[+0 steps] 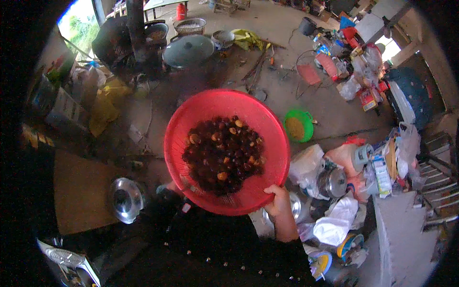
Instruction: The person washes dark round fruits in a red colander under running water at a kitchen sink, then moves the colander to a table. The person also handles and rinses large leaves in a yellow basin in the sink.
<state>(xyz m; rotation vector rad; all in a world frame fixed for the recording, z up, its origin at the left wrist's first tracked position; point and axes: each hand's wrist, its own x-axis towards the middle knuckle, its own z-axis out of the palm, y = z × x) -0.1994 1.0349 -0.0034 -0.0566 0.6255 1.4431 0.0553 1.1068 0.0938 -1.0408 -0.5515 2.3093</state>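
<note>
A red plastic basin (227, 102), ribbed along its inner wall, is held in front of my body. Dark reddish-brown round pieces (226, 154) fill its middle, mixed with several orange-yellow ones; what they are cannot be made out. My right hand (277, 201) grips the lower right rim, thumb on top and fingers underneath out of sight. At the lower left rim, my left hand (173, 186) is mostly hidden in shadow and behind the basin, and it appears to support that side.
A green plastic basket (307, 125) with tan contents sits on the floor to the right. Bags and a lidded metal pot (333, 182) crowd the right side. A shiny metal bowl (126, 200) lies lower left. Ahead stands a large wok lid (188, 51) near a dark post (135, 32).
</note>
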